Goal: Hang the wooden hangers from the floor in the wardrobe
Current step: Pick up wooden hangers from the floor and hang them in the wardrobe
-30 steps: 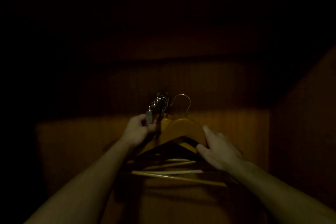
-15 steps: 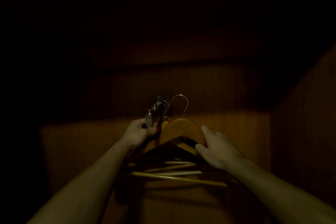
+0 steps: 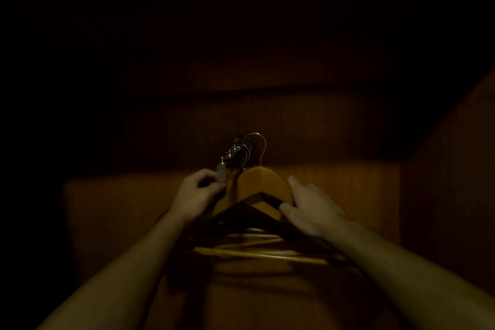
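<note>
Inside the dark wardrobe a short metal rail sticks out toward me, with several hanger hooks looped over it. My left hand pinches the rail's front end. My right hand grips the right shoulder of a wooden hanger, whose wire hook rises just right of the rail. Whether that hook rests on the rail I cannot tell. Below it, the bars of several other wooden hangers hang bunched together.
The wardrobe's wooden back panel stands close behind the hangers. A side wall closes in on the right. A dark shelf spans overhead, and the left side is in deep shadow.
The hanger's hook has shifted slightly left toward the rail with my right hand. My left hand stays on the rail's end. My head has tipped up a little.
</note>
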{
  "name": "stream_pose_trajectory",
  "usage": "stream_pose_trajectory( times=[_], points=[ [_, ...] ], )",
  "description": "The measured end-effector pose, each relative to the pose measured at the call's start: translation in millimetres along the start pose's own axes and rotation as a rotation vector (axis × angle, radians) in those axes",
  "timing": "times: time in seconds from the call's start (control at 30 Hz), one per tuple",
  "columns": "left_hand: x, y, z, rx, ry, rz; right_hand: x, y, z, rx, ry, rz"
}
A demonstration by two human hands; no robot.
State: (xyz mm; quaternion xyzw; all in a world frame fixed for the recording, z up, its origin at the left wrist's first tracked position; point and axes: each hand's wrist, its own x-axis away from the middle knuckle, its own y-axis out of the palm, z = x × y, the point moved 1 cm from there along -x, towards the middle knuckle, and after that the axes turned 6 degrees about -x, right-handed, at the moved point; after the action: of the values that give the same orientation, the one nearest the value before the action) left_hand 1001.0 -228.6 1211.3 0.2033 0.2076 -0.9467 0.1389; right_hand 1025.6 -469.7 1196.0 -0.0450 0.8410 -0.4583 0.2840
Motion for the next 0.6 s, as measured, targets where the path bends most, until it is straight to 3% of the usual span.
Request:
stream_pose_trajectory(
  times=[0.27, 0.6],
  points=[
    [3, -12, -25, -0.308, 0.196, -0.009, -9, 6, -13, 0.003, 0.014, -0.028],
    [8, -17, -55, -0.254, 0.081, -0.046, -6, 28, -18, 0.108, -0.029, -0.026]
  ],
)
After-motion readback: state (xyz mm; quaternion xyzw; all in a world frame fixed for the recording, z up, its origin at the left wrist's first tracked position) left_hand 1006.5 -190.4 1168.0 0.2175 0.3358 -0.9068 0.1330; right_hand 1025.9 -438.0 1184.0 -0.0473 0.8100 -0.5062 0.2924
